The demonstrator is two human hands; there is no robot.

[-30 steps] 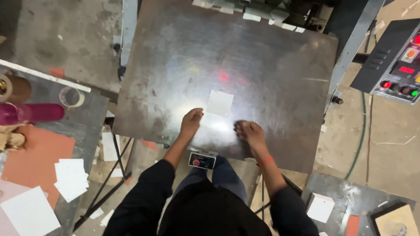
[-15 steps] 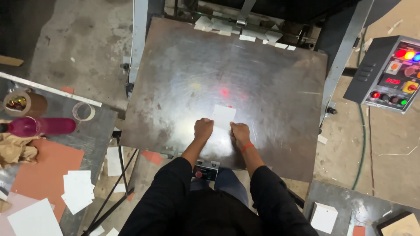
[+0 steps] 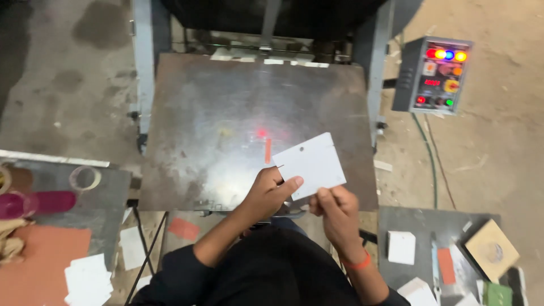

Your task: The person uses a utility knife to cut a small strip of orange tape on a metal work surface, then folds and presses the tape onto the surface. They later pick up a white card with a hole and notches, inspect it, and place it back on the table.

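The white card (image 3: 310,166) is up off the metal plate (image 3: 215,124), tilted, held over the plate's near right corner. Left hand (image 3: 271,191) pinches its near left edge, thumb on top; right hand (image 3: 334,211) grips the near edge from below, fingers curled under. A red light spot (image 3: 261,134) glows on the plate just left of the card. Far right stands a control box (image 3: 435,75) with coloured lamps. Near left, a roll of tape (image 3: 85,178) sits on a side table (image 3: 107,218).
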